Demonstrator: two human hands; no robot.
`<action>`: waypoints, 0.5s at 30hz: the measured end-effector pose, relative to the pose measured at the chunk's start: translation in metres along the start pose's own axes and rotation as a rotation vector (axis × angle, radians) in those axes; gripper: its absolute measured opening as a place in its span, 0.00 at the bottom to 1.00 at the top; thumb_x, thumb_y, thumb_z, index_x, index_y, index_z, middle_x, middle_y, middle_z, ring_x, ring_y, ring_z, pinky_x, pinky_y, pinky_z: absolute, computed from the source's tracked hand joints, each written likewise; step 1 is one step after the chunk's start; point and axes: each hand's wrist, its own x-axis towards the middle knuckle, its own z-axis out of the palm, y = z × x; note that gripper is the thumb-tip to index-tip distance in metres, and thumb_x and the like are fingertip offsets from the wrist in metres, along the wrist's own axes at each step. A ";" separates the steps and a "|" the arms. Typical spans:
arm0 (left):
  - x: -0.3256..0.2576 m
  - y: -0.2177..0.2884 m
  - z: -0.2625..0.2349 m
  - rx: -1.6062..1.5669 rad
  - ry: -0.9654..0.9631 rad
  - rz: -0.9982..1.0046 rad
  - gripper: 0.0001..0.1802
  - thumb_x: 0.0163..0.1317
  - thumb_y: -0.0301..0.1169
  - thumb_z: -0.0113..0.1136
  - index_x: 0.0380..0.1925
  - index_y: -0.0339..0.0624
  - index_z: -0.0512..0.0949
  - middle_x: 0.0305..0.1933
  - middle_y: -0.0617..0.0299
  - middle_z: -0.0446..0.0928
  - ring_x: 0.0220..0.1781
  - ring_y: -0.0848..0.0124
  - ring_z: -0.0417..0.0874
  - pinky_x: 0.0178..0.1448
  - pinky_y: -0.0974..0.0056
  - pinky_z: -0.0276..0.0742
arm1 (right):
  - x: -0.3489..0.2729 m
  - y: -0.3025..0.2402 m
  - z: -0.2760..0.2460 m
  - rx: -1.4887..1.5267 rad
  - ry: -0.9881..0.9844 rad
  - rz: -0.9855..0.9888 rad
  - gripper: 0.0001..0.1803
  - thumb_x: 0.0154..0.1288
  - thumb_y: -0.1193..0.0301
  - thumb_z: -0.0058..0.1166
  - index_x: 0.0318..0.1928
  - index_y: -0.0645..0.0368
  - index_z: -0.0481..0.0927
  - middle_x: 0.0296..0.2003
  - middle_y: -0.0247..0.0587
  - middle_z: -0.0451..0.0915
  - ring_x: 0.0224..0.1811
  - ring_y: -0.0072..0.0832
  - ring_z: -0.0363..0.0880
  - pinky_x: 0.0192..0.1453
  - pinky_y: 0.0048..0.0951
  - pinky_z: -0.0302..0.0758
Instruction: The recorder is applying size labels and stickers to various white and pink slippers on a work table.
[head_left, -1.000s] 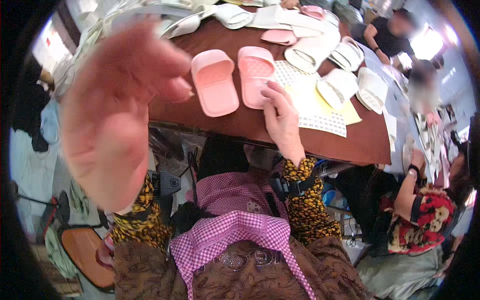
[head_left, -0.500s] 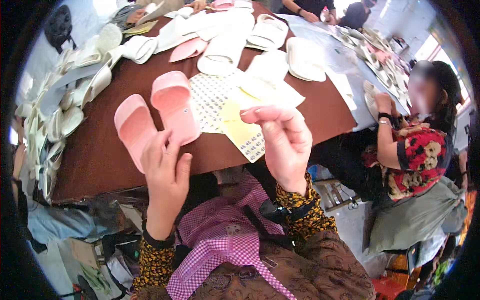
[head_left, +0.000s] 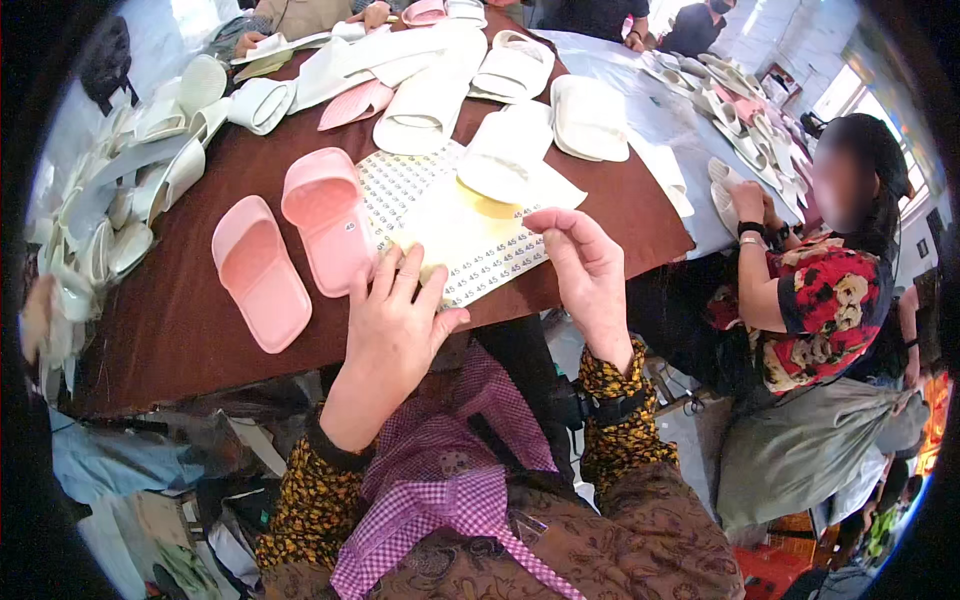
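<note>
My left hand (head_left: pixel 393 335) lies with spread fingers on the near-left edge of a yellowish-white sticker sheet (head_left: pixel 490 268) with rows of small printed labels. At the sheet's right edge, my right hand (head_left: pixel 592 275) has thumb and forefinger pinched together; whatever is between them is too small to make out. Just left of the sheet stands a pink slipper (head_left: pixel 335 245) with a small white label on its insole. Beside it is a second pink slipper (head_left: pixel 262 295), on which I see no label. A white slipper (head_left: pixel 507 150) rests on the sheet's far part.
Another label sheet (head_left: pixel 385 190) lies partly under the first on the brown table (head_left: pixel 170 330). White slippers (head_left: pixel 425 105) stand across the far side, and a pile (head_left: pixel 120 215) lines the left edge. At right, a co-worker (head_left: pixel 825 290) handles slippers at a pale table (head_left: pixel 640 95).
My left hand has moved right, off the labelled pink slipper and onto the sticker sheet. My right hand has come closer to the sheet, whose printed rows show more fully now.
</note>
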 end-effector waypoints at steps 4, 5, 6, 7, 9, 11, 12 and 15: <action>-0.001 -0.006 -0.001 -0.049 -0.034 -0.045 0.24 0.59 0.43 0.60 0.50 0.39 0.76 0.61 0.48 0.71 0.63 0.53 0.68 0.65 0.48 0.58 | -0.001 0.007 0.003 -0.225 -0.069 -0.022 0.11 0.70 0.80 0.45 0.47 0.67 0.79 0.42 0.35 0.82 0.45 0.18 0.77 0.52 0.21 0.72; -0.002 -0.006 0.000 -0.039 -0.035 -0.050 0.24 0.59 0.43 0.60 0.50 0.39 0.76 0.61 0.48 0.71 0.63 0.53 0.68 0.65 0.48 0.58 | -0.001 0.008 0.005 -0.292 -0.077 -0.072 0.11 0.69 0.80 0.46 0.47 0.66 0.79 0.42 0.37 0.82 0.45 0.20 0.78 0.51 0.22 0.72; -0.002 -0.005 0.001 -0.045 -0.031 -0.046 0.24 0.59 0.43 0.60 0.50 0.39 0.75 0.61 0.48 0.71 0.63 0.54 0.68 0.65 0.49 0.58 | -0.001 0.008 0.006 -0.360 -0.084 -0.122 0.11 0.68 0.80 0.46 0.47 0.66 0.79 0.41 0.39 0.82 0.44 0.23 0.78 0.51 0.23 0.73; -0.002 -0.005 0.003 -0.052 -0.028 -0.042 0.23 0.60 0.42 0.60 0.51 0.39 0.75 0.61 0.48 0.71 0.63 0.54 0.68 0.66 0.49 0.58 | 0.000 0.006 0.007 -0.352 -0.089 -0.122 0.11 0.68 0.80 0.46 0.47 0.66 0.79 0.41 0.39 0.82 0.44 0.23 0.78 0.51 0.23 0.73; -0.003 -0.007 0.005 -0.027 -0.005 -0.033 0.23 0.59 0.43 0.60 0.49 0.40 0.75 0.60 0.48 0.72 0.62 0.56 0.69 0.64 0.50 0.58 | 0.003 0.002 0.009 -0.450 -0.119 -0.214 0.11 0.66 0.82 0.47 0.46 0.66 0.79 0.40 0.44 0.81 0.44 0.27 0.80 0.50 0.25 0.74; -0.002 -0.008 0.005 -0.010 0.021 -0.018 0.23 0.57 0.45 0.61 0.48 0.41 0.76 0.58 0.49 0.73 0.60 0.58 0.70 0.63 0.50 0.59 | 0.006 0.003 0.010 -0.447 -0.127 -0.211 0.10 0.65 0.82 0.47 0.44 0.66 0.79 0.40 0.45 0.81 0.43 0.29 0.80 0.50 0.26 0.74; -0.003 -0.010 0.005 -0.016 0.030 -0.021 0.23 0.58 0.44 0.61 0.47 0.41 0.76 0.58 0.49 0.74 0.60 0.58 0.71 0.63 0.51 0.59 | 0.007 0.003 0.011 -0.447 -0.134 -0.208 0.09 0.65 0.82 0.47 0.43 0.66 0.79 0.39 0.46 0.81 0.43 0.32 0.80 0.49 0.26 0.74; -0.001 -0.013 0.005 -0.066 0.035 -0.035 0.21 0.59 0.44 0.60 0.46 0.41 0.77 0.57 0.49 0.75 0.59 0.58 0.72 0.63 0.51 0.59 | 0.010 0.007 0.013 -0.462 -0.129 -0.247 0.08 0.64 0.83 0.47 0.40 0.65 0.78 0.37 0.45 0.80 0.41 0.32 0.80 0.47 0.27 0.74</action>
